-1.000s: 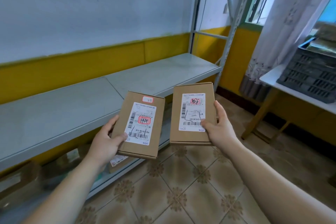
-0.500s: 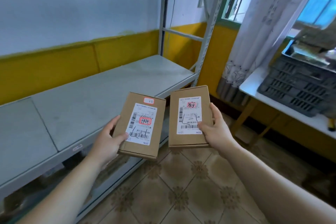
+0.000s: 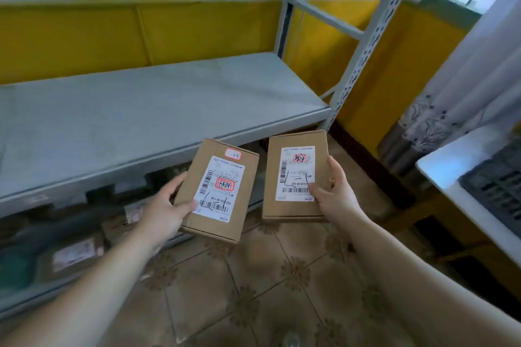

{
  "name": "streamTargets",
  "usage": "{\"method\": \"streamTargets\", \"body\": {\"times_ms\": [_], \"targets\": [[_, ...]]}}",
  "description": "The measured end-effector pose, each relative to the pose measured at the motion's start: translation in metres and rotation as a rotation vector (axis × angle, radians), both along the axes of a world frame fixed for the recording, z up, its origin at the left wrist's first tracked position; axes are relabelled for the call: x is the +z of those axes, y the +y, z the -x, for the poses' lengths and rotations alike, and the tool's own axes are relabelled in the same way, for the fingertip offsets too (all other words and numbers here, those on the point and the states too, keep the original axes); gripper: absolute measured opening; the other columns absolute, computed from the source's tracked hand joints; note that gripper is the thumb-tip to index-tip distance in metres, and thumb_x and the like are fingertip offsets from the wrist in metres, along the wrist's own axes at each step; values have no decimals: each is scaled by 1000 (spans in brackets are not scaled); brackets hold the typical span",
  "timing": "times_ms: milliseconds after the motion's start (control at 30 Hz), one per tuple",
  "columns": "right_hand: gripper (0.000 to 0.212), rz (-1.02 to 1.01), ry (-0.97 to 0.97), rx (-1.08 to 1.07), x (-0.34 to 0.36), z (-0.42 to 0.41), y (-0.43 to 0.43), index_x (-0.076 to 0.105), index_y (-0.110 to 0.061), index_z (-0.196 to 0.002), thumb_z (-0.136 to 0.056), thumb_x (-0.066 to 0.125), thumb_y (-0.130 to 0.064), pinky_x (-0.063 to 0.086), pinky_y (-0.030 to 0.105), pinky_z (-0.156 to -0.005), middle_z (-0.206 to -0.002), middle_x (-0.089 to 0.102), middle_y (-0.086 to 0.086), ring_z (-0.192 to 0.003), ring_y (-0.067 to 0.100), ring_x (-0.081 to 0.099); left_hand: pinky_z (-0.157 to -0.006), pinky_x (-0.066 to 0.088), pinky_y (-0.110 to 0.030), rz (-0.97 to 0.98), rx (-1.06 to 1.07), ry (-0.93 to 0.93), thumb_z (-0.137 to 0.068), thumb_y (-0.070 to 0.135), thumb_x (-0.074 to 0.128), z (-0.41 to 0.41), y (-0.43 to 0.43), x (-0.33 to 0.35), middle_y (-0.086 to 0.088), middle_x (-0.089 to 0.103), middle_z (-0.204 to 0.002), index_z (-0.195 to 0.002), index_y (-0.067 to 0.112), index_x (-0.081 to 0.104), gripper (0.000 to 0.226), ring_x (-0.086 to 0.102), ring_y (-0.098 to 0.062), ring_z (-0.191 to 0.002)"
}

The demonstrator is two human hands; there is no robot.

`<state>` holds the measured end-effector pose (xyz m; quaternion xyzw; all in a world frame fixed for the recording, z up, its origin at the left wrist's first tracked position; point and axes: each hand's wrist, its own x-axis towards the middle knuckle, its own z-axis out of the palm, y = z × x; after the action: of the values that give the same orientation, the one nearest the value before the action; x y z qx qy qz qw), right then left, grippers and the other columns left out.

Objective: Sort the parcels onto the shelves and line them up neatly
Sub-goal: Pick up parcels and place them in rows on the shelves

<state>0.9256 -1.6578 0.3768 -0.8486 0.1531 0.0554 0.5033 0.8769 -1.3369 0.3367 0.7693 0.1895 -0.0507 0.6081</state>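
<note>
Head view: the left hand grips a tilted parcel; the right hand grips a second parcel just beside it. The grey shelf lies beyond both hands; blurred shapes beneath may be parcels. Lay both flat, edges flush.

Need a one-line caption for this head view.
Left hand grips the tilted brown cardboard parcel, right hand the straight brown cardboard parcel, before a grey metal shelf.

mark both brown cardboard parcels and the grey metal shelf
left brown cardboard parcel [image 3: 219, 190], head view, label
right brown cardboard parcel [image 3: 296, 175], head view, label
grey metal shelf [image 3: 155, 118], head view, bare top
</note>
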Motion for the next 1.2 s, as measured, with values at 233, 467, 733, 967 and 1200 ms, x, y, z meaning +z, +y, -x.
{"method": "streamTargets", "body": {"times_ms": [233,467,733,967,1200], "targets": [[75,47,199,216,-49,-52,-26,19,-53,-146,-95,62,-21,53,23,-61,-99,50,-31,-88,4,61,-70,43,-15,-26,148,159,-85,1,67,14,-37,-42,8,61,-120,-142,28,45,67,58,3,-93],[73,16,302,301,-112,-114,15,24,-60,-139,-94,63,-17,53,18,-50,-98,56,-29,-82,8,67,-75,49,-27,-38,184,250,-86,6,67,-23,-14,-91,5,64,-119,-144,32,41,69,62,-7,-95],[69,-34,316,351,-255,-212,39,30,-37,-147,-94,61,-6,58,30,-68,-115,64,-5,-92,16,67,-64,47,-25,-52,258,319,-88,12,66,-99,-7,-227,4,65,-116,-144,35,39,67,65,-14,-94],[69,-69,196,337,-420,-298,58,31,-16,-152,-93,60,3,51,19,-74,-133,59,14,-110,26,60,-83,55,-43,-27,260,279,-89,7,64,-166,4,-392,-4,63,-121,-143,27,41,62,64,-23,-103],[75,-154,122,312,-560,-357,72,19,-29,-156,-96,59,-8,50,21,-71,-123,59,2,-96,17,60,-92,48,-38,-101,254,190,-86,-5,63,-222,38,-534,-11,53,-133,-146,23,34,73,58,-25,-108]]}}
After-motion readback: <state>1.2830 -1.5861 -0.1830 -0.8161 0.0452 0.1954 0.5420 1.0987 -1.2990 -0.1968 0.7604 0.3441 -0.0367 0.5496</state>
